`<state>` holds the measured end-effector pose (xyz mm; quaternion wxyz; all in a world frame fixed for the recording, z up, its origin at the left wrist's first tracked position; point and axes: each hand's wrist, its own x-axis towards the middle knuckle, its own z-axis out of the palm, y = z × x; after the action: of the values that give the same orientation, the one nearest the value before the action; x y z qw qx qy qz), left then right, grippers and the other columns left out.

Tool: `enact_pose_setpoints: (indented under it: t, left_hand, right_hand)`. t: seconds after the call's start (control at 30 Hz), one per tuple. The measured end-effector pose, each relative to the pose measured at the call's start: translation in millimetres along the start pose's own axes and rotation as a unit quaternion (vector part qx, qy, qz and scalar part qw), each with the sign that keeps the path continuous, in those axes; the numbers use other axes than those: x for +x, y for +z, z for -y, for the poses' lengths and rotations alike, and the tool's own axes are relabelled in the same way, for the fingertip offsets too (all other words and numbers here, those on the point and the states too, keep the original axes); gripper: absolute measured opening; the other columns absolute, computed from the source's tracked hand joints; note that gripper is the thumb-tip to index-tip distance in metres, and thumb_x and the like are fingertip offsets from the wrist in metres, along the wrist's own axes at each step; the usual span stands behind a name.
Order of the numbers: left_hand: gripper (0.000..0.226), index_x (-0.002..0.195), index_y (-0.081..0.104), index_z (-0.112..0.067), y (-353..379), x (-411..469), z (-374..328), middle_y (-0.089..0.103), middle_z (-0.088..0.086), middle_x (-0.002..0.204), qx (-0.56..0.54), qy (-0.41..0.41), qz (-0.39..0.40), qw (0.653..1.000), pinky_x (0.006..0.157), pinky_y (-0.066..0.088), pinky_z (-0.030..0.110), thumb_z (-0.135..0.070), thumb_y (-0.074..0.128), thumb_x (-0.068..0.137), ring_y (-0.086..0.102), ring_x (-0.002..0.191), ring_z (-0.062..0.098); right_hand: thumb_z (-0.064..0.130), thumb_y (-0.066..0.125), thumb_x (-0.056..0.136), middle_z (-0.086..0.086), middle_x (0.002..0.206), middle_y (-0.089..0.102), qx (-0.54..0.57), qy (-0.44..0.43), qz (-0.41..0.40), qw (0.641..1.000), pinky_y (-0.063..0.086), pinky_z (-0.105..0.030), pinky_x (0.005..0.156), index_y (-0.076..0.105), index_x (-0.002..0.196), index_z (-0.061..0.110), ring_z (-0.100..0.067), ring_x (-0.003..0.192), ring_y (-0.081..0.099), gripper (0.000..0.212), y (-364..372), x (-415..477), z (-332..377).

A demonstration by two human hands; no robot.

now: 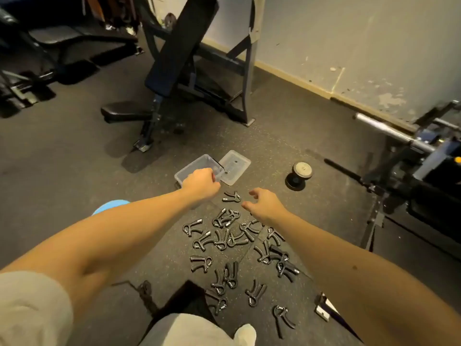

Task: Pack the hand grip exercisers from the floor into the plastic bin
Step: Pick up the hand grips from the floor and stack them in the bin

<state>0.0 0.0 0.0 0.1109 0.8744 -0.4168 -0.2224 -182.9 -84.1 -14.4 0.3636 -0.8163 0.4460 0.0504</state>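
While one bin (194,164) stands open, roughly eighteen exercisers (221,239) litter the floor (74,158).

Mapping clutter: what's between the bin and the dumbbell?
Head view: the lid, flat on the floor beside the bin, then bare floor to the dumbbell.

Dim warm light, soft shadows, wide-angle edge distortion, slight blur
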Motion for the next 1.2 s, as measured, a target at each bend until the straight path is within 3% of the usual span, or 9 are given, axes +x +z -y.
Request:
enact_pose_setpoints:
  t: [0.1,0.33,0.8,0.93,1.03,1.1,1.2]
  left_hand:
    - [0.015,0.091,0.061,-0.02,4.9,13.8,-3.5,0.067,0.004,0.092,-0.016,-0.019,-0.007,1.0,0.08,0.057,0.04,-0.032,0.054,0.088,0.063,0.087,0.026]
    - [0.015,0.089,0.062,-0.018,-5.4,72.5,12.4,0.066,0.003,0.089,-0.052,-0.063,-0.005,0.997,0.077,0.057,0.042,-0.029,0.052,0.09,0.062,0.083,0.027]
    - [0.016,0.085,0.065,-0.016,-68.0,281.9,75.3,0.067,0.004,0.081,-0.106,-0.065,0.016,0.992,0.07,0.058,0.04,-0.021,0.052,0.092,0.065,0.077,0.025]
    - [0.012,0.087,0.062,-0.019,-62.7,341.0,64.2,0.067,0.006,0.088,-0.105,-0.074,0.03,0.991,0.071,0.054,0.037,-0.023,0.052,0.093,0.064,0.084,0.027]
    - [0.013,0.085,0.06,-0.02,-53.2,392.0,53.1,0.067,0.006,0.09,-0.118,-0.099,0.032,0.988,0.074,0.053,0.038,-0.023,0.052,0.095,0.065,0.087,0.028]
    - [0.012,0.086,0.06,-0.02,-43.8,432.0,40.8,0.067,0.006,0.091,-0.131,-0.124,0.027,0.983,0.076,0.053,0.038,-0.023,0.052,0.094,0.064,0.089,0.03]
    - [0.016,0.092,0.068,-0.016,-35.8,502.7,11.9,0.07,0.006,0.092,-0.163,-0.188,0.004,0.969,0.079,0.057,0.041,-0.02,0.052,0.092,0.065,0.088,0.029]
  right_hand:
    - [0.037,0.064,0.094,-0.01,0.138,0.059,0.022,0.001,0.022,1.0,0.047,-0.031,0.091,0.051,0.143,0.013,-0.025,0.12,0.059,0.056,-4.9,22.1,1.1]
    - [0.036,0.064,0.094,-0.009,0.131,0.065,-0.003,-0.021,0.064,0.998,0.048,-0.036,0.101,0.057,0.137,0.01,-0.026,0.12,0.06,0.051,-3.6,100.3,39.1]
    - [0.026,0.064,0.093,-0.008,0.112,0.07,0.017,0.01,0.065,0.998,0.049,-0.032,0.086,0.067,0.122,0.01,-0.026,0.108,0.063,0.034,-18.5,311.3,149.1]
    - [0.028,0.063,0.093,-0.002,0.095,0.069,-0.015,-0.008,0.078,0.997,0.044,-0.029,0.077,0.069,0.099,0.018,-0.026,0.096,0.062,0.014,-38.9,380.8,147.8]
    - [0.028,0.061,0.094,-0.006,0.113,0.069,-0.038,-0.019,0.098,0.994,0.05,-0.033,0.084,0.068,0.119,0.012,-0.026,0.106,0.063,0.031,-54.0,439.7,136.8]
    - [0.025,0.061,0.095,-0.011,0.112,0.071,-0.063,-0.044,0.124,0.989,0.053,-0.038,0.087,0.069,0.115,0.007,-0.028,0.105,0.065,0.028,-67.1,490.0,125.2]
    - [0.023,0.062,0.095,-0.011,0.105,0.072,-0.091,-0.097,0.16,0.978,0.052,-0.034,0.077,0.071,0.109,0.007,-0.027,0.099,0.066,0.024,-92.6,582.3,108.1]
